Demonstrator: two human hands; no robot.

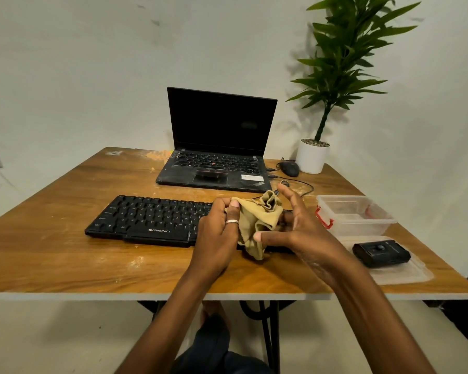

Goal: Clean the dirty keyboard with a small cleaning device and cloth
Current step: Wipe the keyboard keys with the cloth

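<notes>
Well, the big wooden table (65, 255) keeps everything close, so nothing is a long reach. At the back, the laptop (222, 125) stands open, out of the way. The dirty black keyboard (152, 217) lies in the middle, ready to be wiped. A clear box (362, 214) sits open on the right. Over the keyboard's right end, the left hand (216, 238) pinches one edge of the tan cloth (260, 217). The right hand (300, 225) is spread wide at the other side, likely to open the cloth flat. I cannot tell if its lower fingers hold on. The small cleaning device (380, 252) waits on a lid (405, 273) nearby.
</notes>
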